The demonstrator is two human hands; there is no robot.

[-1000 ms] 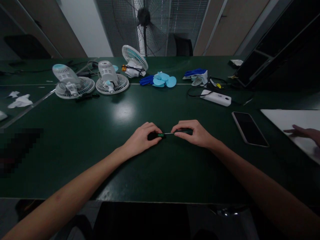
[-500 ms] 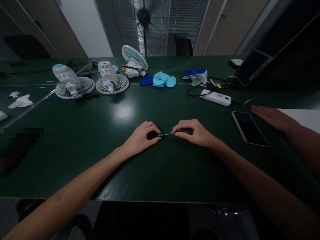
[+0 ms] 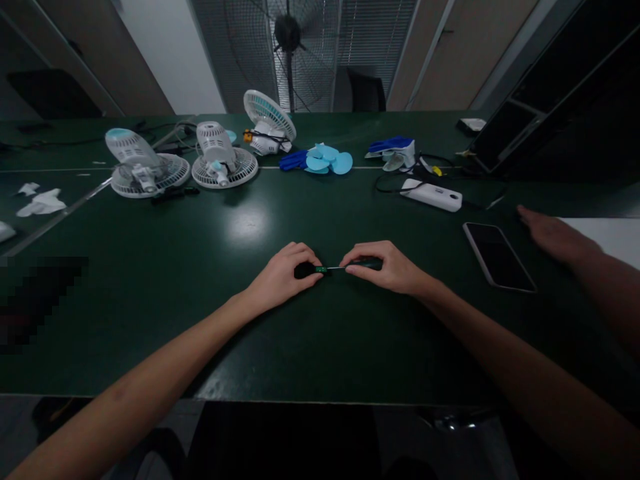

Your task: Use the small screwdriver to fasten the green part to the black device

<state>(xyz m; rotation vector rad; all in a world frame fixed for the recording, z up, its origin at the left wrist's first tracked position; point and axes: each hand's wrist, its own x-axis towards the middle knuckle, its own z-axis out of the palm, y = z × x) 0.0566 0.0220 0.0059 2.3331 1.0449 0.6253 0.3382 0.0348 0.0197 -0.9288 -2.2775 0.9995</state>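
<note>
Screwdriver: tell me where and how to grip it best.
Probably by the dark handle, from the right, as the right hand holds it: it is thicker than the shaft, which points left toward the green piece in the left hand, leaving little room there.

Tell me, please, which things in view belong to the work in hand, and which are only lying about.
In the work, apparently:
small green part, in the left hand
screwdriver, in the right hand

Just lying about, apparently:
three white fans
light-blue fan blade
blue-and-white glove
smartphone
</note>
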